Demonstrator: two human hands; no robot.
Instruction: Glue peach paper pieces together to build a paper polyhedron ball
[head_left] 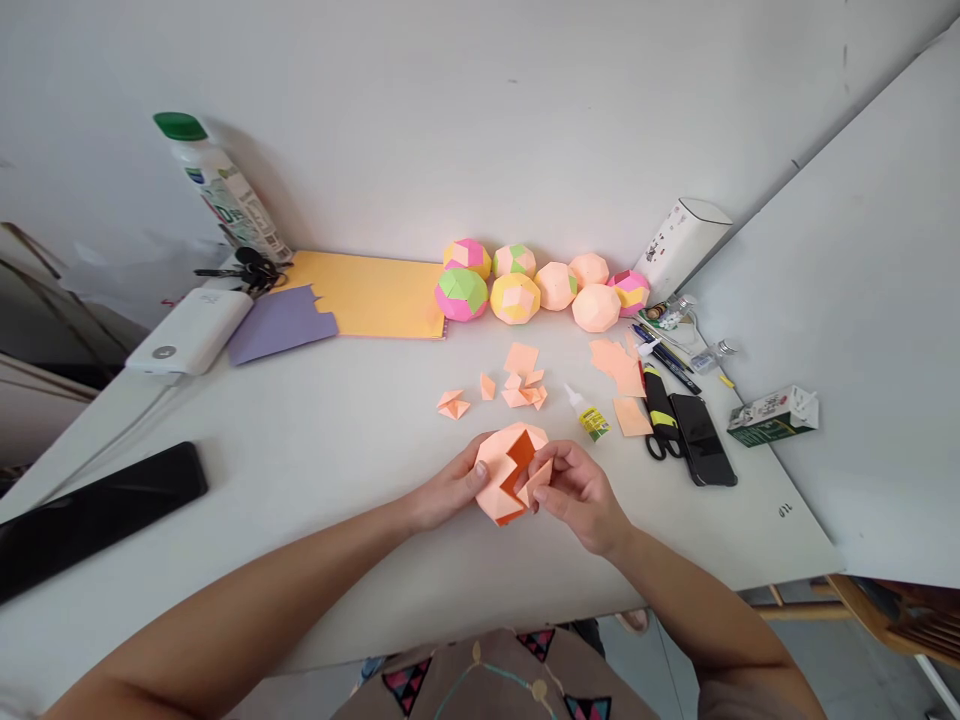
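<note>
An unfinished peach paper ball point(504, 470), open at the front with a darker orange inside, is held just above the white table point(315, 440). My left hand point(450, 490) grips its left side with thumb on the paper. My right hand point(581, 490) pinches a small folded peach piece point(537, 480) against the ball's opening. Several small folded peach pieces point(517, 385) lie just beyond the hands. A small glue bottle point(589, 412) lies to their right.
Several finished paper balls point(540, 285) line the wall. Yellow and purple paper sheets point(360, 295), a white power bank point(187, 335), keys and a green-capped bottle point(221, 195) are at back left. Scissors point(660, 415), a phone point(701, 440), pens and a small carton point(772, 415) lie right. A dark phone point(97, 515) lies left.
</note>
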